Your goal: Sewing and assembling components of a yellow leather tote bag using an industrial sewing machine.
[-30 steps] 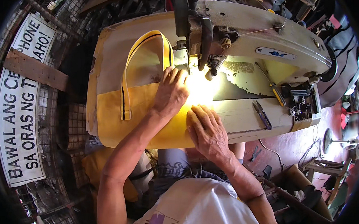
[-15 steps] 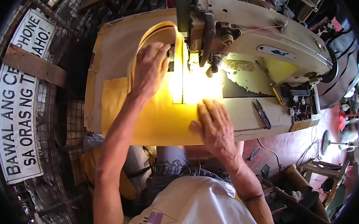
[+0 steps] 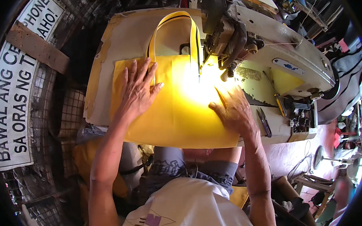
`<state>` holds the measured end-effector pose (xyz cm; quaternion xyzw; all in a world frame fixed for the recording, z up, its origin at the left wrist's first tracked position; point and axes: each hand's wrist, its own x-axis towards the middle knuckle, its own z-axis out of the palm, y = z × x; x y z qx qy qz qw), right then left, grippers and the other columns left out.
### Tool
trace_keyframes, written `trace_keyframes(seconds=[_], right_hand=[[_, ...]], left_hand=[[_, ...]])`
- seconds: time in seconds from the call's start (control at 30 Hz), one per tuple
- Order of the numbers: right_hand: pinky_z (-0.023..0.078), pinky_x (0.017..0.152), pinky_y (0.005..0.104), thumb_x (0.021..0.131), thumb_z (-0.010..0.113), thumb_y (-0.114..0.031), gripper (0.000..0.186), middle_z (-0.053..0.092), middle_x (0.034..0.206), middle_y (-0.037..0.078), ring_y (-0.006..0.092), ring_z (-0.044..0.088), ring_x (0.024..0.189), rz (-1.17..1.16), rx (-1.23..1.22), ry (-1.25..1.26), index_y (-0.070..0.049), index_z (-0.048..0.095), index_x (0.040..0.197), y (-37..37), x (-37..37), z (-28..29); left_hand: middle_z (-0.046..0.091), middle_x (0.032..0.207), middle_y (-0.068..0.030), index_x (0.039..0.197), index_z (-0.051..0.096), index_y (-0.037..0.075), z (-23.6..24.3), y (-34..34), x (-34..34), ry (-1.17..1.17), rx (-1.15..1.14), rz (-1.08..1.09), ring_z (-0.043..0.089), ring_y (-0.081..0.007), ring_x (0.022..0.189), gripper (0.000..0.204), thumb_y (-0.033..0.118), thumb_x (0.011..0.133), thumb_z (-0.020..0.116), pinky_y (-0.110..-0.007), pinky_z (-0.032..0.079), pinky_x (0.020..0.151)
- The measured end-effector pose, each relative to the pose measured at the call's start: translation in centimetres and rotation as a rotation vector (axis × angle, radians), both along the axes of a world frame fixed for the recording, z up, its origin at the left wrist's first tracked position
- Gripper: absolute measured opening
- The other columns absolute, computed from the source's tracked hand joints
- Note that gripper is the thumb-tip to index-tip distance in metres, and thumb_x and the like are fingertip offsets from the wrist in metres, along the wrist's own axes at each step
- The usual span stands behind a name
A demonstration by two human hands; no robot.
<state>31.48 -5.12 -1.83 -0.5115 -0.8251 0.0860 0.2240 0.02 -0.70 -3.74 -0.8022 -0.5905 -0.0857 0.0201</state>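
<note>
A yellow panel (image 3: pixel 176 121) of smooth sheet material lies flat on the sewing machine's table. From its far edge rises a looped yellow strap (image 3: pixel 174 15) with a dark stripe, like a bag handle. My left hand (image 3: pixel 138 90) rests open on the panel's left part, fingers spread beside one strap end. My right hand (image 3: pixel 235 109) lies open on the right part, thumb apart, its fingertips washed out by the lamp glare. Just beyond them stands the sewing machine (image 3: pixel 282 48), its needle area (image 3: pixel 210 65) beside the strap's right end. Glare hides the stitching there.
Thread snips (image 3: pixel 264 122) and a yellow-handled screwdriver (image 3: pixel 280 105) lie right of the panel. A tray of small metal parts (image 3: pixel 303 119) sits at the table's right end. Wire mesh (image 3: pixel 73 107) with a lettered sign (image 3: pixel 15 108) stands to the left.
My left hand has moved from the strap loop down onto the panel and spread flat. The strap loop now stands in full view. My right hand has slid farther up the panel.
</note>
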Motion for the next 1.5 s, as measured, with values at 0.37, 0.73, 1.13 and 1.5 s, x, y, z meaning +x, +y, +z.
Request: trace_keyframes(seconds=[0.37,0.73,1.13,1.5], right_hand=[[0.039,0.101,0.0488,0.092,0.064,-0.036,0.04,0.058,0.11,0.022,0.0402,0.051,0.109,0.039,0.038,-0.029,0.0,0.064,0.11,2.4,0.8,-0.5],[0.04,0.098,0.048,0.092,0.065,-0.03,0.029,0.067,0.102,0.016,0.0355,0.057,0.103,0.127,0.213,-0.055,-0.004,0.069,0.106,4.6,0.4,-0.8],[0.041,0.097,0.0472,0.093,0.067,-0.023,0.019,0.072,0.1,0.01,0.0313,0.061,0.1,0.185,0.299,0.227,-0.006,0.07,0.101,5.9,-1.8,-0.1],[0.044,0.105,0.0398,0.088,0.068,-0.007,0.04,0.066,0.126,0.015,0.0324,0.06,0.12,-0.362,0.162,0.088,-0.004,0.064,0.128,-2.0,5.7,0.9]], left_hand=[[0.029,0.163,-0.0129,0.153,0.04,0.013,-0.8,2.4,0.3,-0.081,0.044,-0.034,0.021,-0.0458,0.149,0.065,0.052,0.101,0.046,-0.061,0.011,0.121],[0.029,0.163,-0.0124,0.154,0.039,0.014,-0.9,5.1,-0.8,-0.062,0.038,-0.019,0.024,-0.0441,0.149,0.066,0.054,0.101,0.045,-0.06,0.013,0.121],[0.039,0.157,-0.0176,0.148,0.045,0.005,-1.3,5.4,-6.9,-0.112,0.112,-0.029,0.03,-0.0372,0.148,0.064,0.048,0.102,0.048,-0.052,0.019,0.122],[0.045,0.152,-0.0186,0.145,0.049,0.002,-0.2,-3.3,-11.7,-0.109,0.095,0.04,0.036,-0.0356,0.145,0.05,0.03,0.103,0.052,-0.045,0.026,0.121]])
